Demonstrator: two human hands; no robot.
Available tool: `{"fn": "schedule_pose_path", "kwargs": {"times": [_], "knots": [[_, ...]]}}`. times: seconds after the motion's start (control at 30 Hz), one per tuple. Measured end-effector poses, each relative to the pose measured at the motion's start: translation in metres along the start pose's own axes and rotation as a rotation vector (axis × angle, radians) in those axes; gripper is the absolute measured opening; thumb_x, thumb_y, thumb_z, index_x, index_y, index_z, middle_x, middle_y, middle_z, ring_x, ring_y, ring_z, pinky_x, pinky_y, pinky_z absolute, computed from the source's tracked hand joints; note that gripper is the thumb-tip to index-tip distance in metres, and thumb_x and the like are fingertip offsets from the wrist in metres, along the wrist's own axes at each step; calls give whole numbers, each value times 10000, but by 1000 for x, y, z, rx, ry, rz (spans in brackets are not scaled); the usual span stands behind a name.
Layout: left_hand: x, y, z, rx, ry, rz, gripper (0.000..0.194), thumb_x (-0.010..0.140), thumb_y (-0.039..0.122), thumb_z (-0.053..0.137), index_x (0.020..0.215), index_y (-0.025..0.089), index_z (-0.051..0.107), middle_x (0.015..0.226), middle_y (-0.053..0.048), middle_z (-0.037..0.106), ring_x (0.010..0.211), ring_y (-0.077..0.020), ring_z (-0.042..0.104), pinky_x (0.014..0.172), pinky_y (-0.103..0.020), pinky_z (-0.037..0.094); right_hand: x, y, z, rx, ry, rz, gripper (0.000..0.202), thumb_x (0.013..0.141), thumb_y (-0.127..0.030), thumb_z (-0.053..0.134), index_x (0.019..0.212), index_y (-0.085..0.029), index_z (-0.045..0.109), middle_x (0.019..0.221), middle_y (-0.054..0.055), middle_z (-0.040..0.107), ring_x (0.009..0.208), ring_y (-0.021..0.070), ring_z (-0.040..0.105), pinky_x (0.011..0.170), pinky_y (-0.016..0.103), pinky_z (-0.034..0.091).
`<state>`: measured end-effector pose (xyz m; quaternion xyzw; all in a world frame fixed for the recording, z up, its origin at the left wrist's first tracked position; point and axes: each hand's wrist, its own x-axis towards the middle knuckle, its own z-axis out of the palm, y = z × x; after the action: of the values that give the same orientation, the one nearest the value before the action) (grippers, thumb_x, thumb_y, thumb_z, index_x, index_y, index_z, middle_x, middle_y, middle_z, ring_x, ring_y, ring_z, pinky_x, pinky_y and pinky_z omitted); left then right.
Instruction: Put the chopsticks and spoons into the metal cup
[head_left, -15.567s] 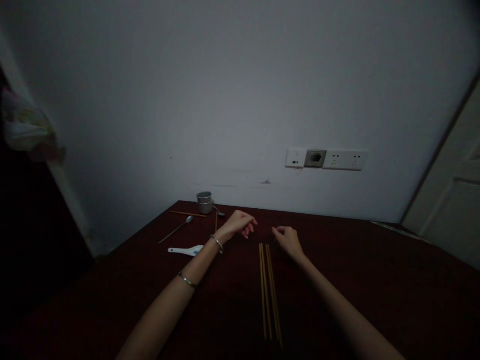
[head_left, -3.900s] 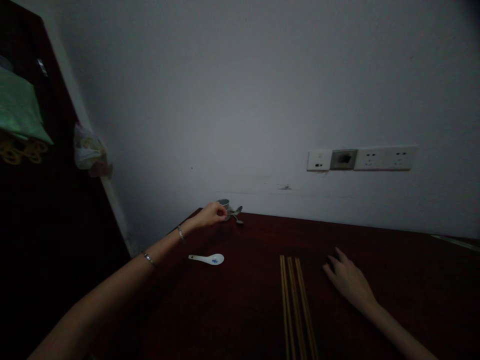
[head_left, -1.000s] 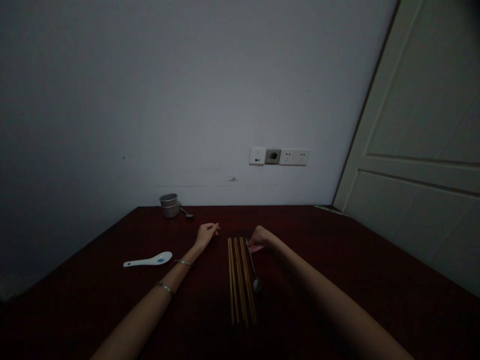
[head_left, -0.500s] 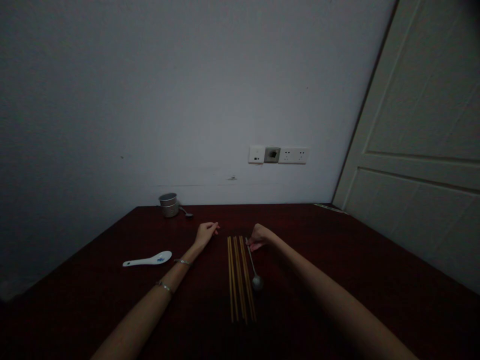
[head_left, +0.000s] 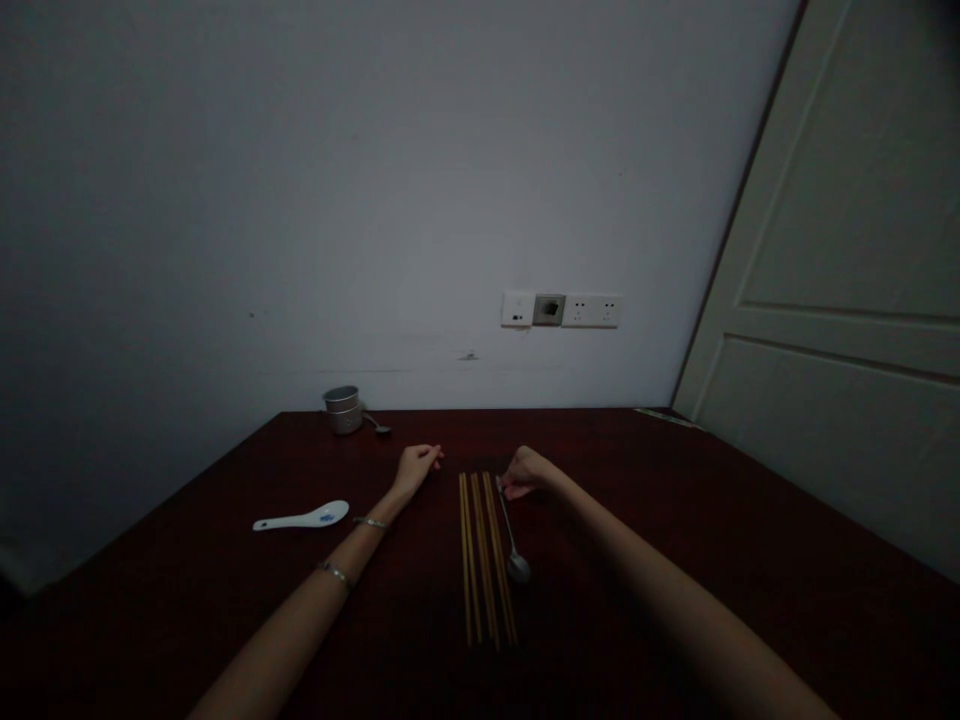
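My right hand (head_left: 521,472) pinches the far end of the handle of a long-handled metal spoon (head_left: 517,568). The spoon lies with its bowl toward me, just right of several wooden chopsticks (head_left: 480,560). Those chopsticks lie side by side, pointing away from me. Left of their far ends, my left hand (head_left: 418,467) rests near the table with its fingers loosely curled and nothing visible in them. Two bracelets circle the left wrist and forearm. A white ceramic spoon (head_left: 304,518) with a blue mark in its bowl lies left of that arm.
At the back left of the dark red table (head_left: 600,440) stands a grey metal cup (head_left: 343,411), with a small metal spoon (head_left: 379,427) beside it. A wall with sockets (head_left: 592,311) rises behind. A flat strip (head_left: 666,418) lies at the back right, near a pale door (head_left: 840,360).
The whole view has shifted slightly, so things appear a little farther right. The right hand stays at the spoon's handle, and the left hand keeps its place beside the chopsticks.
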<state>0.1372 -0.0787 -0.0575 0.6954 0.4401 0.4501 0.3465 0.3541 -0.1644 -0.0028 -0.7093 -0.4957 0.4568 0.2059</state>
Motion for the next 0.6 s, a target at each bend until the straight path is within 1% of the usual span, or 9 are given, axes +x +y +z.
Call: {"fn": "schedule_pose_path", "kwargs": {"times": [0.07,0.13,0.17,0.23,0.3,0.37,0.47,0.6], "knots": [[-1,1,0,7,-1,-2,405,708,494,484,647,128,649,498,-18,581,505,-137,516,524,-229,353,-1,2,-5,-6,58,-55,206,708,-201,643,531,-119,579,479,17,614,464,110,596,477,171,491],[-2,2,0,19,-2,-3,409,709,492,480,649,125,651,498,-19,581,504,-136,514,529,-230,353,-2,8,-12,-54,184,-144,165,757,-231,588,651,-110,623,601,50,665,531,119,623,519,187,495],[-2,2,0,26,-3,-6,413,711,492,477,651,123,652,499,-21,581,504,-135,512,529,-230,352,-2,13,-17,-106,280,-204,159,774,-241,562,727,-111,641,683,69,686,593,131,642,556,196,496],[-3,2,1,41,-4,-12,417,720,487,468,654,119,653,506,-24,583,507,-134,510,524,-227,349,-1,28,-25,-190,410,-279,197,792,-250,525,866,-120,654,879,110,690,801,173,651,689,227,488],[-3,1,1,54,-5,-22,416,726,481,464,662,117,654,511,-25,585,512,-135,513,522,-226,348,1,46,-32,-427,560,-362,274,810,-282,485,980,-136,643,1005,127,663,948,213,614,798,279,462],[-3,1,2,69,-5,-25,414,733,475,460,664,117,656,512,-25,588,523,-139,523,530,-228,354,5,65,-35,-603,609,-444,354,836,-277,430,1082,-93,605,1078,163,629,1039,237,570,876,321,429],[-3,2,2,100,-13,-22,405,744,459,456,654,120,659,521,-31,598,551,-147,543,555,-232,369,14,86,-33,-748,661,-529,397,854,-265,385,1121,-52,587,1166,185,580,1117,246,517,950,342,382],[-6,6,3,123,-29,-28,383,751,429,463,644,120,661,520,-34,598,548,-145,544,572,-234,376,22,97,-28,-836,722,-580,420,869,-248,334,1108,-27,599,1188,195,565,1148,245,495,1017,362,322]]}}
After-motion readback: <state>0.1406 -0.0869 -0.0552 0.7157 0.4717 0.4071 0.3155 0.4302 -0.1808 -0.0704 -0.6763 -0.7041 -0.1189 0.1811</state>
